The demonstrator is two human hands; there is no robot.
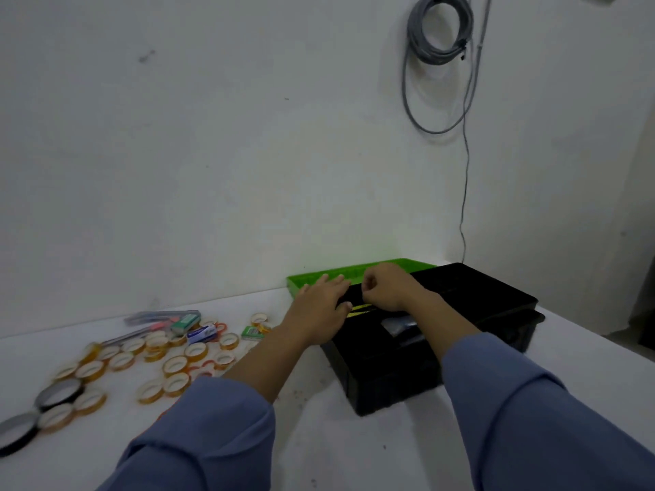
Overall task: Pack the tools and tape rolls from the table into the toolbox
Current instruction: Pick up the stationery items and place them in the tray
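A black toolbox (pixel 390 370) stands on the white table, with a green tray or lid (pixel 301 283) behind it against the wall. My left hand (pixel 320 306) lies flat with straight fingers on the toolbox's top left part. My right hand (pixel 386 287) is beside it over the box, fingers curled; whether it pinches something is unclear. A yellow strip (pixel 359 309) shows between the hands. Several amber tape rolls (pixel 175 365) lie scattered on the table to the left, with two black rolls (pixel 58 393) at the far left.
Small packets, a green box (pixel 253 333) and long clear cases (pixel 161 317) lie among the rolls. A grey cable coil (pixel 439 30) hangs on the wall above the toolbox. The table's right edge (pixel 602 352) runs close to the toolbox.
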